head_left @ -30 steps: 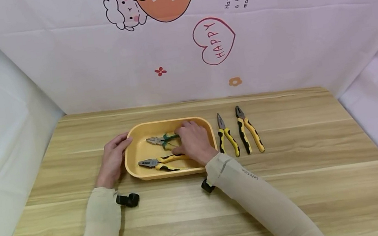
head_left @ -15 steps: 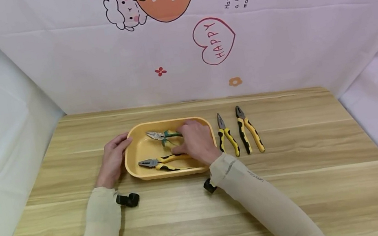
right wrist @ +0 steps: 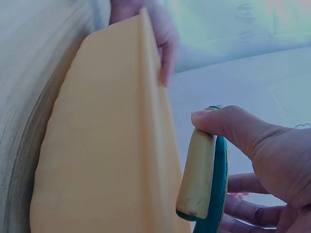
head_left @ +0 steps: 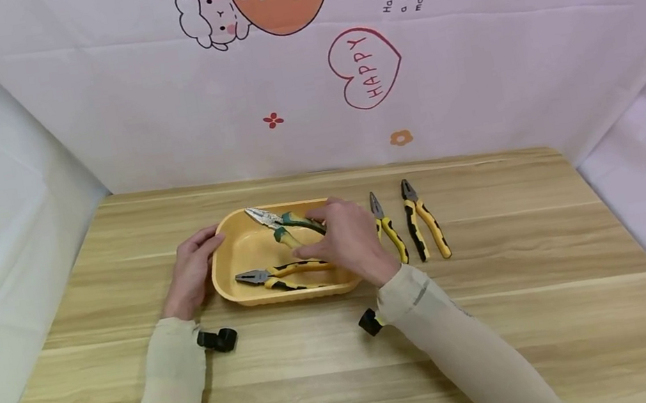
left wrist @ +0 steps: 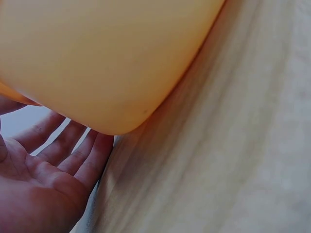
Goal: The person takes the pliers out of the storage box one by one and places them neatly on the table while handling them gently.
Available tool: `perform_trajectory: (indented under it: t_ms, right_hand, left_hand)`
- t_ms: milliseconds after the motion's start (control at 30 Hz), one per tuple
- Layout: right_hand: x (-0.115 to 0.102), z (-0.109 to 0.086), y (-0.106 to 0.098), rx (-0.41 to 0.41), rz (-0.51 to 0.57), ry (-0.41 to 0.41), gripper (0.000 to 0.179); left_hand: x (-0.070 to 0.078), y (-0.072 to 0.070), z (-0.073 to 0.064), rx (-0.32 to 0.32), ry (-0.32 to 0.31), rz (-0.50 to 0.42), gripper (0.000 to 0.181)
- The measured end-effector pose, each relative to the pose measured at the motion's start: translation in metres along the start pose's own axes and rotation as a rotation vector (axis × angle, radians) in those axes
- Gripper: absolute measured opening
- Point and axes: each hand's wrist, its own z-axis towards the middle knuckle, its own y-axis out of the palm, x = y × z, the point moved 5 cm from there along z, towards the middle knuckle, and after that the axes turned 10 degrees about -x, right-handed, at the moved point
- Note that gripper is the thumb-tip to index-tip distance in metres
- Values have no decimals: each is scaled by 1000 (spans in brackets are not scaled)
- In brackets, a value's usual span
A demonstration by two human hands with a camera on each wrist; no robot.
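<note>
My right hand [head_left: 354, 235] pinches a pair of pliers [head_left: 285, 227] with teal-and-yellow handles, its thumb lying on one handle [right wrist: 197, 170] in the right wrist view. The pliers are raised over the yellow plastic bin [head_left: 248, 252], with the metal jaws pointing to the bin's back left. Another pair of pliers [head_left: 289, 269] with black-and-yellow handles lies inside along the front wall; its handle ends are partly hidden. At the bin's left end, my left hand [head_left: 190, 272] rests against the outer wall, its fingers [left wrist: 73, 150] extended and touching it.
Right of the bin, needle-nose pliers [head_left: 392, 236] lie on the wooden table [head_left: 302, 388], partly covered by the right hand. Combination pliers [head_left: 425, 220] with yellow-and-black handles lie further right. A white printed cloth [head_left: 313, 139] stands behind the table.
My right hand has lifted the teal-handled pliers from the bin floor to above rim height and shifted right and back toward the body. The left hand and bin have stayed in place.
</note>
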Motion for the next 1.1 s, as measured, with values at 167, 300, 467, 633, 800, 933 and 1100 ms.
perform_trajectory:
  t_ms: [167, 300, 467, 633, 800, 933, 1100]
  right_hand:
    - [1, -11, -10, 20, 68, -15, 61]
    - [2, -19, -18, 45, 118, -24, 58]
    - [8, -28, -27, 47, 173, 18, 59]
    - [16, -35, -35, 80, 221, 33, 59]
    - [26, -42, -42, 93, 247, 60, 59]
    - [35, -47, -48, 116, 246, 78, 57]
    - [46, -51, -54, 132, 276, 110, 58]
  left_hand:
    - [0, -1, 0, 1, -5, 6, 49]
    - [0, -1, 0, 2, 2, 8, 49]
    - [0, 0, 0, 2, 6, 4, 49]
    - [1, 0, -1, 2, -2, 10, 49]
    - [1, 0, -2, 0, -3, 1, 50]
    - [0, 0, -1, -2, -5, -12, 49]
    - [0, -1, -1, -1, -2, -3, 49]
